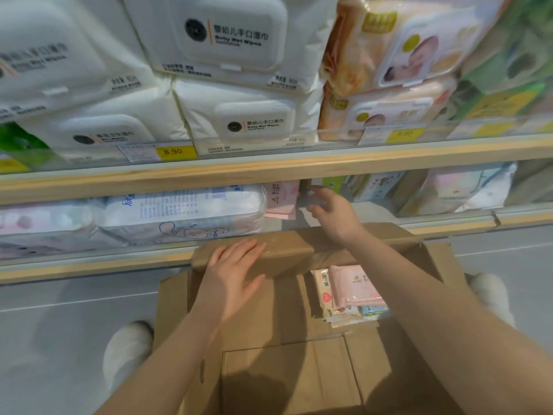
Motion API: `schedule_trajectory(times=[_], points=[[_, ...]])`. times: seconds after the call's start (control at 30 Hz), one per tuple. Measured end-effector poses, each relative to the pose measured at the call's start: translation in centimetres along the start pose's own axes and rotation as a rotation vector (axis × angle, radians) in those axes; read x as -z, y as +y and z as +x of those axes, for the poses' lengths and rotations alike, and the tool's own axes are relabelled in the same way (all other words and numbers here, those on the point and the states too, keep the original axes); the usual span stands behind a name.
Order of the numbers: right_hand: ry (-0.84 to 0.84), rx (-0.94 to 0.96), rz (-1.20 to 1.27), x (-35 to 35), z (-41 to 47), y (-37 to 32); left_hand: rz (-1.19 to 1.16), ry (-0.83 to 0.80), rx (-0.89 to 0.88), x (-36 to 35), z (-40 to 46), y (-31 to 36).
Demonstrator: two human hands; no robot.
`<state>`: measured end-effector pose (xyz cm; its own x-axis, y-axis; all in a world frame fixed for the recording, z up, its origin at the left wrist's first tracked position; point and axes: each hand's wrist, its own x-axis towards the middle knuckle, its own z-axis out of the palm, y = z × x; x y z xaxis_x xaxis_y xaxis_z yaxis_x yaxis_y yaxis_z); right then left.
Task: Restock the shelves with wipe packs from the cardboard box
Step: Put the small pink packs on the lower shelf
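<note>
An open cardboard box [281, 363] stands on the floor in front of the shelves. Inside it, at the far right, lie several small wipe packs [351, 292], pink on top. My left hand [236, 271] rests flat with spread fingers on the box's far flap [287, 253]. My right hand [332, 214] reaches over the box into the lower shelf, fingers loosely extended and holding nothing I can see. Just left of it a small pink wipe pack [281, 199] stands on the lower shelf [374, 209].
Large white baby wipe packs [236, 34] and orange packs [386, 55] fill the upper shelf, above a yellow price tag [173, 151]. A big blue-and-white pack [185, 211] sits left on the lower shelf, pastel packs [466, 190] to the right. White shoes [128, 348] flank the box.
</note>
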<state>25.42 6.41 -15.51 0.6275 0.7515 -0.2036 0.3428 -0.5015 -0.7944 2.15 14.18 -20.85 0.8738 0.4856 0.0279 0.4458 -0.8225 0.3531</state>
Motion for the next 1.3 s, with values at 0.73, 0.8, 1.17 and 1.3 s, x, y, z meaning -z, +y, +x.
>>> schedule_trajectory(times=[0.73,0.8,1.17,1.3], points=[[0.314,-0.156,-0.222,10.6,-16.1,15.1,-0.138,-0.300,-0.162,-9.6,3.9,15.0],[0.322,-0.154,-0.214,10.3,-16.0,15.6,-0.108,-0.340,-0.162,-10.7,4.9,15.2],[0.341,-0.154,-0.180,9.7,-15.5,16.8,0.072,-0.339,-0.112,-14.9,8.4,18.1],[0.333,-0.147,-0.202,9.9,-15.6,16.7,0.023,-0.314,-0.086,-13.7,7.4,17.6]])
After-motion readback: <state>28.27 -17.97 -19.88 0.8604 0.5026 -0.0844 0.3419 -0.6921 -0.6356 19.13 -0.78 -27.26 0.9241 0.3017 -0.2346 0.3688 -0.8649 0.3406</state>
